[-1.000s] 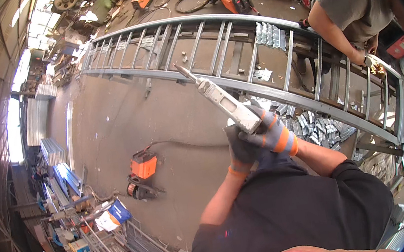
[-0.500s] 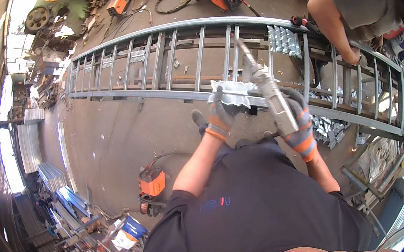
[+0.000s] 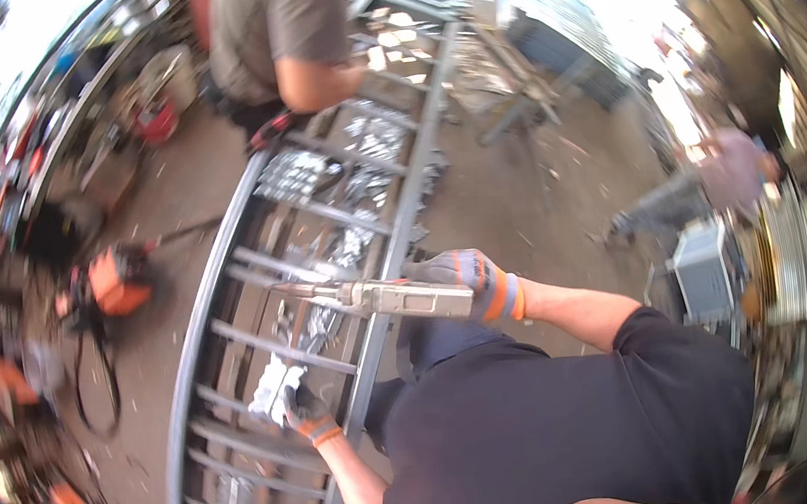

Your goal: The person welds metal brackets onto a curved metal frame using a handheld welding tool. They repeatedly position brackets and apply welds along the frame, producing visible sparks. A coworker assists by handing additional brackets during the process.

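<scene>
My left hand (image 3: 306, 413), in a grey and orange glove, is closed on a shiny, wavy-edged silver metal plate (image 3: 275, 389) over the rungs of a long ladder-like metal frame (image 3: 366, 342). My gloved right hand (image 3: 459, 273) grips a long grey metal tool (image 3: 399, 298) with a blocky rear and a thin, tapered nose. The tool lies nearly level across the frame's near rail, its tip pointing left over the rungs. Its exact kind is unclear. Several similar silver plates (image 3: 295, 173) rest farther up the frame.
A co-worker in a grey shirt (image 3: 279, 15) leans over the frame's far end. Another person (image 3: 728, 174) is at the right. An orange machine (image 3: 118, 282) with cables stands on the floor at left. Loose silver pieces (image 3: 375, 145) lie around the frame's upper part.
My view has turned right, so the frame now runs diagonally and the co-worker appears near the top. The plate has moved from the near rail to over the rungs. Both hands keep their holds.
</scene>
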